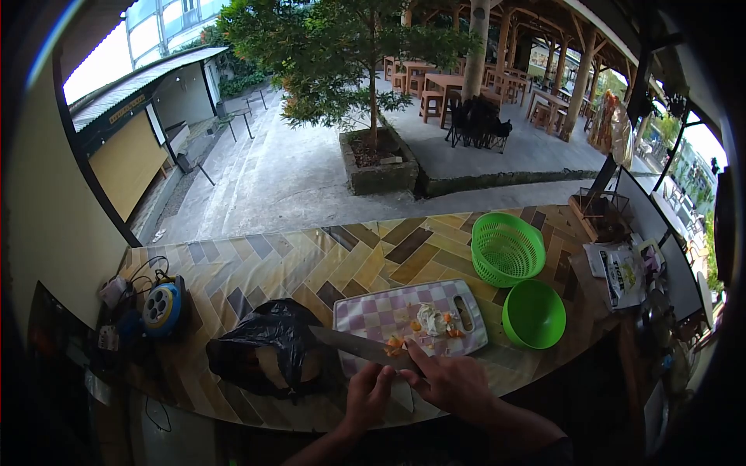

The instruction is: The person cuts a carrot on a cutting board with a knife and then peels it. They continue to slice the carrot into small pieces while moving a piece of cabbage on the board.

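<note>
My right hand (454, 382) is closed around the handle end of a large knife (351, 342), whose blade points left across the near edge of the board. Orange bits (395, 348) cling to the blade near my fingers. Just below the blade, my left hand (368, 396) is closed, thumb against fingers; whatever it pinches is hidden. Beneath the knife lies a purple-and-white checkered cutting board (361, 312). On the board rests a whitish crumpled piece (431, 319) with orange scraps around it. A black plastic bag (291, 334) sits left of the board.
A green basket (507, 248) and a green bowl (535, 314) stand right of the board. At the left lies a blue cable reel (163, 309) with cords. Packets (622, 276) and a wire-framed box (602, 213) occupy the right end of the wood-patterned counter (404, 242).
</note>
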`<state>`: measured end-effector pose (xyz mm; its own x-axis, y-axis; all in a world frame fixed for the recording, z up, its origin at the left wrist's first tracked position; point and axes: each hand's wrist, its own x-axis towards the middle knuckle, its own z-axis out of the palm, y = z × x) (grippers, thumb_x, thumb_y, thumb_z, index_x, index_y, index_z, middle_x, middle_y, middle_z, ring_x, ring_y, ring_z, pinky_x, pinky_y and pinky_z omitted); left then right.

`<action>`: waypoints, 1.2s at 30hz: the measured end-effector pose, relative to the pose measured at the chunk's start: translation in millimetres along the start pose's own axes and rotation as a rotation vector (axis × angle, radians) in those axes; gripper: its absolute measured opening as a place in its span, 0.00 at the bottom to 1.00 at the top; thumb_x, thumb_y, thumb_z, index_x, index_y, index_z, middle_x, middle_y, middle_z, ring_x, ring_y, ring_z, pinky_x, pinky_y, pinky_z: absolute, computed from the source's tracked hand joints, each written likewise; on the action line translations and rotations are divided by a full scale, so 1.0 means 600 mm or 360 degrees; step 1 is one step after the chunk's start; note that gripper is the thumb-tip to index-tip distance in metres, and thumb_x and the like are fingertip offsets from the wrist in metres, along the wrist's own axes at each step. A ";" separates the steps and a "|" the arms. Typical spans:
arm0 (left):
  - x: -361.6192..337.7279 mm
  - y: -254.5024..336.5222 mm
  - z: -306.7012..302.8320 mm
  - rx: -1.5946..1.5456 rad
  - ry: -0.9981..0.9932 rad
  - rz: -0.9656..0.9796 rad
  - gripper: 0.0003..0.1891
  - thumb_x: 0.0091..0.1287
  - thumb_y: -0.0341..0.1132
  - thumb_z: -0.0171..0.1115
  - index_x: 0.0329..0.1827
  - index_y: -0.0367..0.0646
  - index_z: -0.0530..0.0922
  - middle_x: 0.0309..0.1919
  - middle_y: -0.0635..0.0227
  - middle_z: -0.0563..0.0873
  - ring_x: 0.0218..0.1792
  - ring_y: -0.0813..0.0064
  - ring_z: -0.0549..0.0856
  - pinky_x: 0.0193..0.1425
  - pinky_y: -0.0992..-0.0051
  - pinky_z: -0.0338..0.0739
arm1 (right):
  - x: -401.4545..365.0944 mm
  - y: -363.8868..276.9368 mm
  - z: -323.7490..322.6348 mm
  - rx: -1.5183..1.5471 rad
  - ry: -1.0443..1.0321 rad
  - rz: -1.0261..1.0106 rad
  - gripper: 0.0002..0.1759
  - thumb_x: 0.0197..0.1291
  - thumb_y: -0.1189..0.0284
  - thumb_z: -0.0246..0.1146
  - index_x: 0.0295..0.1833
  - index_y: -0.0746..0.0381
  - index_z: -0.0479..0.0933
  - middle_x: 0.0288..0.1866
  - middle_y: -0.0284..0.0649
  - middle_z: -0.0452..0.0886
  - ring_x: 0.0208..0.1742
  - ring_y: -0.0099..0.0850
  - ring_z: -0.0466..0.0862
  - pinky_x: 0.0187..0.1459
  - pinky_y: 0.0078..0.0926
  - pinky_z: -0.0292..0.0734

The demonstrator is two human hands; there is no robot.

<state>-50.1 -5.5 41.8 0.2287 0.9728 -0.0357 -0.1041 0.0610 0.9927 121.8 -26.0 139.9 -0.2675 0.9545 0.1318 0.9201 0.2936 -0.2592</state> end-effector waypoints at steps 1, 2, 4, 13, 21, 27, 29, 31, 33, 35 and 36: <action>-0.001 0.000 -0.002 0.0069 0.0021 0.0005 0.15 0.75 0.41 0.56 0.37 0.35 0.77 0.23 0.75 0.77 0.26 0.89 0.73 0.27 0.81 0.67 | -0.001 0.001 0.001 -0.0033 0.0023 -0.0015 0.30 0.69 0.49 0.55 0.67 0.58 0.70 0.18 0.40 0.79 0.18 0.39 0.83 0.19 0.37 0.77; -0.002 0.004 -0.003 0.0086 0.0025 0.0003 0.15 0.75 0.41 0.57 0.37 0.35 0.77 0.23 0.75 0.77 0.26 0.89 0.73 0.28 0.81 0.67 | -0.002 0.001 0.004 -0.0065 0.0046 -0.0031 0.30 0.70 0.49 0.54 0.67 0.58 0.69 0.19 0.39 0.80 0.18 0.38 0.83 0.19 0.36 0.77; -0.003 0.018 -0.002 0.0118 0.0033 0.0002 0.16 0.74 0.41 0.58 0.35 0.35 0.77 0.23 0.75 0.77 0.26 0.88 0.74 0.28 0.80 0.68 | -0.003 0.000 0.004 -0.0076 0.0067 -0.0036 0.30 0.70 0.49 0.55 0.67 0.59 0.69 0.20 0.40 0.80 0.18 0.38 0.83 0.19 0.36 0.77; 0.004 0.047 0.003 -0.0049 -0.0009 0.0062 0.14 0.75 0.39 0.56 0.51 0.35 0.79 0.30 0.74 0.80 0.29 0.87 0.76 0.30 0.82 0.72 | 0.002 -0.012 0.000 -0.0023 0.0089 0.0140 0.31 0.69 0.53 0.57 0.69 0.63 0.68 0.25 0.44 0.82 0.22 0.41 0.84 0.24 0.39 0.79; 0.007 0.036 -0.003 -0.0315 -0.0141 -0.0018 0.24 0.74 0.32 0.55 0.71 0.39 0.63 0.42 0.64 0.81 0.32 0.79 0.82 0.32 0.79 0.79 | 0.006 0.022 -0.006 0.0396 0.0156 0.0287 0.29 0.71 0.53 0.55 0.68 0.61 0.69 0.27 0.48 0.83 0.28 0.48 0.85 0.28 0.44 0.78; 0.007 0.007 -0.009 -0.0681 -0.0229 -0.0160 0.20 0.72 0.29 0.55 0.65 0.38 0.64 0.39 0.65 0.80 0.30 0.81 0.80 0.29 0.80 0.74 | -0.007 -0.002 0.019 0.0220 -0.0111 0.0109 0.32 0.69 0.48 0.54 0.71 0.55 0.67 0.25 0.42 0.82 0.25 0.42 0.85 0.26 0.39 0.78; 0.008 0.004 -0.016 -0.0557 -0.0313 -0.0225 0.17 0.71 0.29 0.55 0.61 0.38 0.67 0.35 0.67 0.80 0.28 0.84 0.78 0.27 0.82 0.70 | -0.005 -0.007 0.018 0.0142 -0.0116 0.0070 0.32 0.69 0.49 0.55 0.71 0.56 0.67 0.24 0.41 0.82 0.24 0.42 0.84 0.25 0.39 0.77; 0.011 0.015 -0.021 -0.0269 -0.0436 -0.0255 0.14 0.71 0.29 0.54 0.58 0.38 0.69 0.32 0.70 0.79 0.27 0.85 0.77 0.26 0.83 0.67 | -0.004 -0.008 0.017 0.0091 -0.0096 0.0021 0.31 0.69 0.50 0.55 0.71 0.56 0.67 0.24 0.41 0.82 0.23 0.41 0.84 0.24 0.39 0.77; 0.004 0.029 -0.013 -0.0297 -0.0349 -0.0274 0.12 0.72 0.31 0.54 0.56 0.38 0.71 0.29 0.72 0.78 0.25 0.85 0.76 0.26 0.83 0.67 | -0.003 -0.008 0.017 0.0067 -0.0051 -0.0034 0.31 0.70 0.50 0.55 0.71 0.57 0.67 0.23 0.40 0.82 0.21 0.40 0.83 0.23 0.38 0.77; -0.001 0.027 -0.014 -0.0459 -0.0321 -0.0290 0.11 0.73 0.34 0.53 0.53 0.38 0.72 0.27 0.73 0.77 0.23 0.85 0.75 0.26 0.83 0.67 | -0.002 -0.009 0.017 0.0091 -0.0002 -0.0046 0.31 0.69 0.51 0.56 0.70 0.57 0.67 0.22 0.39 0.81 0.21 0.39 0.83 0.23 0.38 0.77; -0.002 0.015 -0.019 -0.0607 -0.0339 -0.0291 0.11 0.74 0.35 0.53 0.52 0.38 0.72 0.27 0.73 0.77 0.23 0.85 0.74 0.25 0.83 0.67 | -0.001 -0.009 0.017 0.0100 0.0025 -0.0054 0.31 0.69 0.51 0.56 0.70 0.57 0.67 0.22 0.39 0.81 0.20 0.39 0.83 0.23 0.37 0.77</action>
<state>-62.6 -3.6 49.7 0.4655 0.8736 -0.1421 -0.3827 0.3434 0.8577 114.1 -27.4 131.5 -0.2932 0.9432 0.1564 0.8907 0.3289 -0.3139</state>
